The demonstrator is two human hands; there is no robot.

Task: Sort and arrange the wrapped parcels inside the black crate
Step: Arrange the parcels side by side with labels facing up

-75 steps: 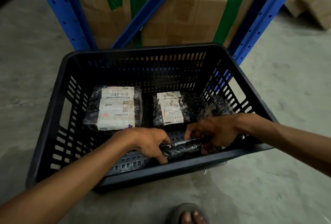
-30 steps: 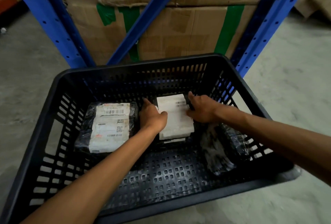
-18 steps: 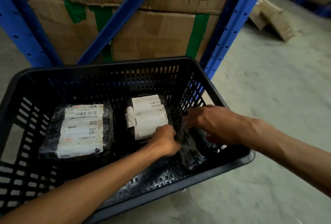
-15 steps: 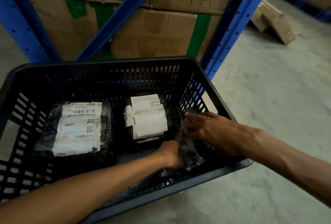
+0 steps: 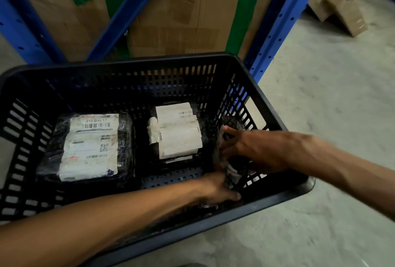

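Left hand (image 5: 221, 191), right hand (image 5: 256, 152) curled round dark parcel (image 5: 235, 170)

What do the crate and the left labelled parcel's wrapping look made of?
Black crate: looks like moulded plastic, matt, with slotted walls and perforated floor. Left parcel: seemingly glossy black plastic film, going by crinkles and highlights, under a white paper label with barcodes.

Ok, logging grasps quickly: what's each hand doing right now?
Left hand: grips the near end of the dark parcel.
Right hand: holds the same parcel, fingers over it.
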